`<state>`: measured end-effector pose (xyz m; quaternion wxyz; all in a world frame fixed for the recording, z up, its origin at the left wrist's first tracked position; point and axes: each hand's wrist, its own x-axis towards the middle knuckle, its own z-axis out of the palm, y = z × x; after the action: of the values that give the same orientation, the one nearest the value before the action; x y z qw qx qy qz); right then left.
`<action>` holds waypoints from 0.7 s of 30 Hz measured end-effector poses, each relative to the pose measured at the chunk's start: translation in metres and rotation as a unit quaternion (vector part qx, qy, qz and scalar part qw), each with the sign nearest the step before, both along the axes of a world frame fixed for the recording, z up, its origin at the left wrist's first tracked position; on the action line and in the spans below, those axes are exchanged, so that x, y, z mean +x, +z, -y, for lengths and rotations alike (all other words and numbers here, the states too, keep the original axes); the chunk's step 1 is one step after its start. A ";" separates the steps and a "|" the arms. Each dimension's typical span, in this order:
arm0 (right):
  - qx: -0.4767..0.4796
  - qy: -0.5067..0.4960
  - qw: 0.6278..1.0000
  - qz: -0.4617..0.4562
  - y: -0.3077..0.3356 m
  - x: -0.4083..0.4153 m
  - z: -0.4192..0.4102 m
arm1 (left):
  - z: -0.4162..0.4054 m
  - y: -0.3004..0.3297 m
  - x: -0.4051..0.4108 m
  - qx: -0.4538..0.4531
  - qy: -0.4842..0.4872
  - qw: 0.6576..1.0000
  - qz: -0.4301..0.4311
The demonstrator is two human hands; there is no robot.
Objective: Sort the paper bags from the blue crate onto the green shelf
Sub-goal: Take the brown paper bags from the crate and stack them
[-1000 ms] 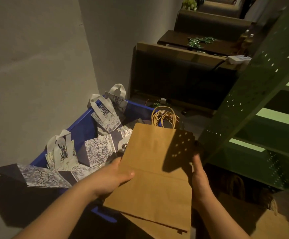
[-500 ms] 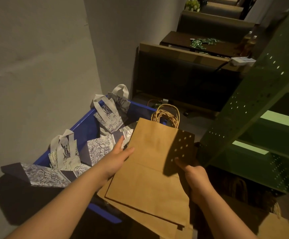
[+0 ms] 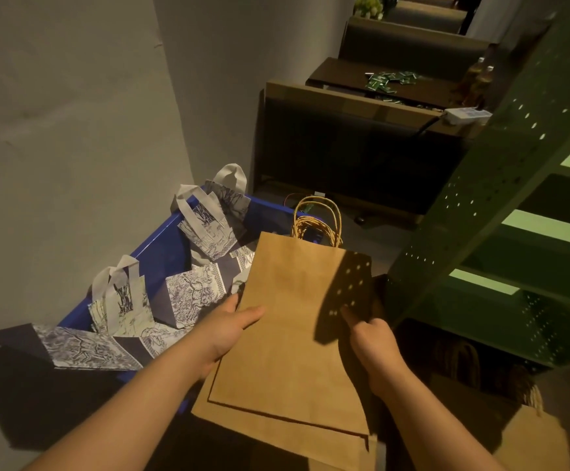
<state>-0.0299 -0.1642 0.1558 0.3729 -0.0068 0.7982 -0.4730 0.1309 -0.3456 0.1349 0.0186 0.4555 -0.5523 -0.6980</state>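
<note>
While both hands [image 3: 224, 329] hold two brown bags [image 3: 297, 334].

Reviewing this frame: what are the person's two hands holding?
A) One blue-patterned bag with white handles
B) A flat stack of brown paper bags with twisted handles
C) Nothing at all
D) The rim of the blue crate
B: the left hand and right hand grip the sides of the flat brown paper bags, whose layered lower edges show more than one; the patterned bags lie in the blue crate.
</note>
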 end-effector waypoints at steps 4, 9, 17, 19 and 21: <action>-0.036 -0.021 0.999 0.027 0.003 0.010 -0.009 | -0.002 -0.002 0.000 0.010 0.019 1.000 -0.018; -0.034 -0.008 0.998 0.059 0.002 0.022 -0.025 | -0.010 0.002 0.002 -0.058 -0.016 0.998 -0.037; -0.115 -0.031 0.990 0.070 -0.002 0.021 -0.063 | -0.050 0.014 0.007 -0.144 -0.062 0.985 -0.069; -0.105 -0.026 0.991 0.079 -0.011 0.020 -0.077 | -0.065 0.014 0.011 -0.176 -0.068 0.980 -0.065; -0.101 -0.024 0.991 0.080 -0.020 0.018 -0.089 | -0.078 0.014 0.017 -0.186 -0.075 0.978 -0.060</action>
<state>-0.0115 -0.0754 0.1360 0.4218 0.0132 0.7139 -0.5588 0.1477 -0.2678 0.1490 0.0840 0.3587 -0.7029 -0.6084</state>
